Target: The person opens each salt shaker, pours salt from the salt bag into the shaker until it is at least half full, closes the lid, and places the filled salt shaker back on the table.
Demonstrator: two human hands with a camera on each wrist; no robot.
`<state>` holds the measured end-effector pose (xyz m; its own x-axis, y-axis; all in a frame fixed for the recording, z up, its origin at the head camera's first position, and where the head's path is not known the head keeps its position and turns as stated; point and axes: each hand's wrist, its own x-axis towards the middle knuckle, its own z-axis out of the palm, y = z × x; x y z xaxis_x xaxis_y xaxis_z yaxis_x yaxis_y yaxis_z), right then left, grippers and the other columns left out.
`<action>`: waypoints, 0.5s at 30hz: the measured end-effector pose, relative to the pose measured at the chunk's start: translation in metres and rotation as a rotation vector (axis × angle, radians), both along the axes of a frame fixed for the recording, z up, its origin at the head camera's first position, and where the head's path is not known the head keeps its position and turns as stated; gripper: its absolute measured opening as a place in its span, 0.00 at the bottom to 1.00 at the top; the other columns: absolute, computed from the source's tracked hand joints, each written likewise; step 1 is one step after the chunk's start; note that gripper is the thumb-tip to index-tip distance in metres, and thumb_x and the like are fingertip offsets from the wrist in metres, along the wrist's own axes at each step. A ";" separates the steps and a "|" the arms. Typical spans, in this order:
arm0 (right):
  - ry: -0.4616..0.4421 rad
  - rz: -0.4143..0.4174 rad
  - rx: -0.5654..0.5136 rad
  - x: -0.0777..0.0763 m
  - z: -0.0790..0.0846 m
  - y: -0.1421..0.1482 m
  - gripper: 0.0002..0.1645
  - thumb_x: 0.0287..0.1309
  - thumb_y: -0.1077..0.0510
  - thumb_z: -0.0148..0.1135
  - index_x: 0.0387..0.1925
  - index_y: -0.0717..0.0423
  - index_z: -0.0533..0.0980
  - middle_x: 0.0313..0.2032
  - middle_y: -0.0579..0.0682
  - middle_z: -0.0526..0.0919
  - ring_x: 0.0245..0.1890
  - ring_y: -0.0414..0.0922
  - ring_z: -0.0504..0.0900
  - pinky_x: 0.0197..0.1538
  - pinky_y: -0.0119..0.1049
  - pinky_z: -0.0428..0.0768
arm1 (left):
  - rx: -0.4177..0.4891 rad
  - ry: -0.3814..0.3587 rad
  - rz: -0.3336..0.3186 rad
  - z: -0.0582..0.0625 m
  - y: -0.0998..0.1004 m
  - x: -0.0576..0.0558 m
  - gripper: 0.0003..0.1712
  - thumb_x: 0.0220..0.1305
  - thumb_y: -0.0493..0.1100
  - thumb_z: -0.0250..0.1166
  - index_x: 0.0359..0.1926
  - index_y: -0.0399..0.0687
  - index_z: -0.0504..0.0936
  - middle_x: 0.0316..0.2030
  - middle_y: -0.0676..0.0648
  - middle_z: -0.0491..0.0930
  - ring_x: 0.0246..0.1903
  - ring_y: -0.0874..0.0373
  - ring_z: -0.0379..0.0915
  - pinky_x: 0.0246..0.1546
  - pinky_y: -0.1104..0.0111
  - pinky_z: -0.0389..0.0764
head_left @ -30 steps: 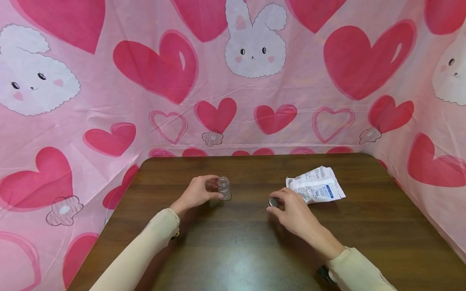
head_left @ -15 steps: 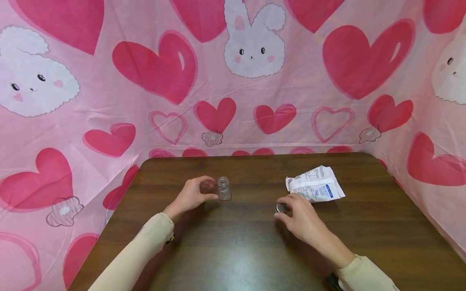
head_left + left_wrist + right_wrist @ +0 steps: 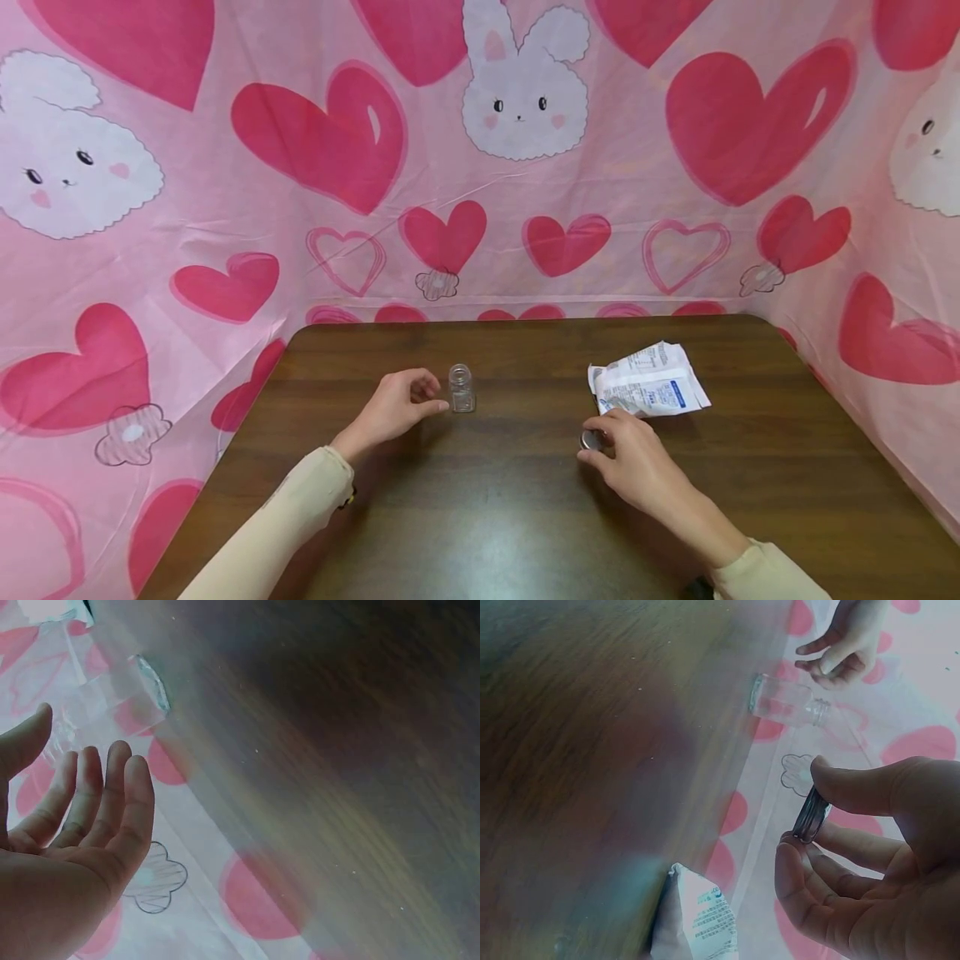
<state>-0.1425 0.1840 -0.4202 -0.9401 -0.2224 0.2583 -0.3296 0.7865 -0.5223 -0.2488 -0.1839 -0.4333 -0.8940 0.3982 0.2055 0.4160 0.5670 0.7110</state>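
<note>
A small clear glass bottle (image 3: pixel 462 390) stands upright and uncapped on the brown wooden table (image 3: pixel 480 483). My left hand (image 3: pixel 396 408) is just left of it, fingers loosely bent and thumb pointing toward the glass, holding nothing. The left wrist view shows these relaxed fingers (image 3: pixel 124 791) apart from the bottle (image 3: pixel 120 701). Over to the right, my right hand (image 3: pixel 633 458) pinches a round silver metal cap (image 3: pixel 592 440) between thumb and fingers. In the right wrist view the cap (image 3: pixel 811 816) is edge-on, held above the table.
A white printed packet (image 3: pixel 652 382) with a blue label lies behind my right hand. Pink cloth (image 3: pixel 525 183) with hearts and rabbits hangs round the table's back and sides.
My left hand has let go of the bottle and drawn back a little to the left. My right hand has moved right and toward me with the cap.
</note>
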 end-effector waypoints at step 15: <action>0.023 -0.006 0.047 0.015 -0.012 0.019 0.19 0.46 0.65 0.85 0.41 0.61 0.86 0.38 0.47 0.83 0.36 0.43 0.79 0.41 0.44 0.79 | 0.021 -0.019 -0.007 0.005 0.004 0.010 0.12 0.62 0.41 0.79 0.42 0.43 0.85 0.32 0.52 0.82 0.34 0.58 0.80 0.42 0.62 0.84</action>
<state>-0.1275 0.2035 -0.4327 -0.9355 -0.2291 0.2691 -0.3362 0.8117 -0.4776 -0.2389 -0.1796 -0.4282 -0.8950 0.4000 0.1973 0.4063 0.5490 0.7304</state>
